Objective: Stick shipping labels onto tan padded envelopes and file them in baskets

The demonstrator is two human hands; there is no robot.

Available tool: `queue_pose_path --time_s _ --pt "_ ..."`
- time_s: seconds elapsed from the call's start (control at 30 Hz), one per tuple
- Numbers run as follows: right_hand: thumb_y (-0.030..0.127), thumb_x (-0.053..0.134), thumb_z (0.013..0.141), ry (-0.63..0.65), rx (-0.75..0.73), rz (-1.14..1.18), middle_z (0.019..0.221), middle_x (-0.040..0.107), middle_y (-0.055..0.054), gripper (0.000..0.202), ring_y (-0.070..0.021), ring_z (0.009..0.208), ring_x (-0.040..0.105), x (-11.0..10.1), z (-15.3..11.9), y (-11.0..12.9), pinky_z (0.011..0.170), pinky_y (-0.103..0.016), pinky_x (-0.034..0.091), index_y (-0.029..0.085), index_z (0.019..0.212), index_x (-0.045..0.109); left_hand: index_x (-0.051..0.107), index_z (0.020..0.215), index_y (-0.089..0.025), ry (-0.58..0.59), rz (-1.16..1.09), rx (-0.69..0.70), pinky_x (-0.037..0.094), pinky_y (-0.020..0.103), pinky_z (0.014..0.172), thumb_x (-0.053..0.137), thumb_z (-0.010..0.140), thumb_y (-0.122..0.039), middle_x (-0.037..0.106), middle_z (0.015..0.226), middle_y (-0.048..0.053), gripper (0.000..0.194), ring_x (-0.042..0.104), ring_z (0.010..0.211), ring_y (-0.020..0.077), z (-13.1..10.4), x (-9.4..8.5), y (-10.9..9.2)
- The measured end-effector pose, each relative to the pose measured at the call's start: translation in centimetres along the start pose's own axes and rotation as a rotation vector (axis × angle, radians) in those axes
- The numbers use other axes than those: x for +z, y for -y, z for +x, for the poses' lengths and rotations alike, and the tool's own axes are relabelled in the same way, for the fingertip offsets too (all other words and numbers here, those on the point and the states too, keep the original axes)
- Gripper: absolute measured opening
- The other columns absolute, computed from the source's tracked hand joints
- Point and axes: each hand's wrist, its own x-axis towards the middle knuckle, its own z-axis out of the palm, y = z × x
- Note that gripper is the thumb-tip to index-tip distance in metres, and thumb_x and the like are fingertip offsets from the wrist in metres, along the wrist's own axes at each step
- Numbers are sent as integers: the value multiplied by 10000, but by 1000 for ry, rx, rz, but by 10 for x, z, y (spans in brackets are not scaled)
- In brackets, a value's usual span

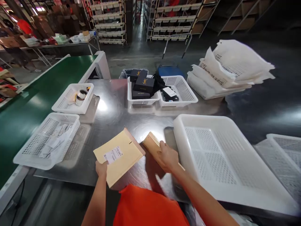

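Observation:
A yellow padded envelope (127, 150) with a white printed label (113, 155) is held at its lower left edge by my left hand (101, 168), thumb on top. My right hand (168, 157) grips a stack of brown envelopes (152, 144), tilted on edge over the metal table (113, 110). The two hands are apart, with the envelope's right corner close to the stack. The fingers beneath the envelope and behind the stack are partly hidden.
A large white basket (246, 150) stands at right. Small baskets with black boxes (144, 84) and a white card (169, 91) are at the back. Left are baskets of tape rolls (81, 94) and papers (55, 141), beside a green conveyor (47, 81). Stacked lined baskets (225, 69) stand back right.

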Motion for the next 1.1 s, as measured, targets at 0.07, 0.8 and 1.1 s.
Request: queue_pose_path --time_s 0.07,0.8,1.1 --pt "244 475 873 34 -29 6 945 654 -114 160 -251 771 639 -5 -1 -6 555 -282 310 193 1025 483 573 1077 -132 23 4 -32 544 337 737 620 846 -307 666 980 60 294 651 844 175 14 -24 9" --pt "479 553 837 92 54 55 1565 176 -167 644 -445 1404 144 129 -19 0 989 -704 244 253 1416 383 356 1358 -68 -139 294 120 423 499 938 562 850 -258 437 1351 236 580 442 1228 379 54 -72 29" --pt "474 470 886 -90 486 235 1431 354 -291 613 -414 1331 335 129 -26 -20 978 -597 344 114 1374 378 615 1162 -176 58 387 641 419 354 967 489 863 -168 607 1176 111 324 528 1116 255 22 -53 57"
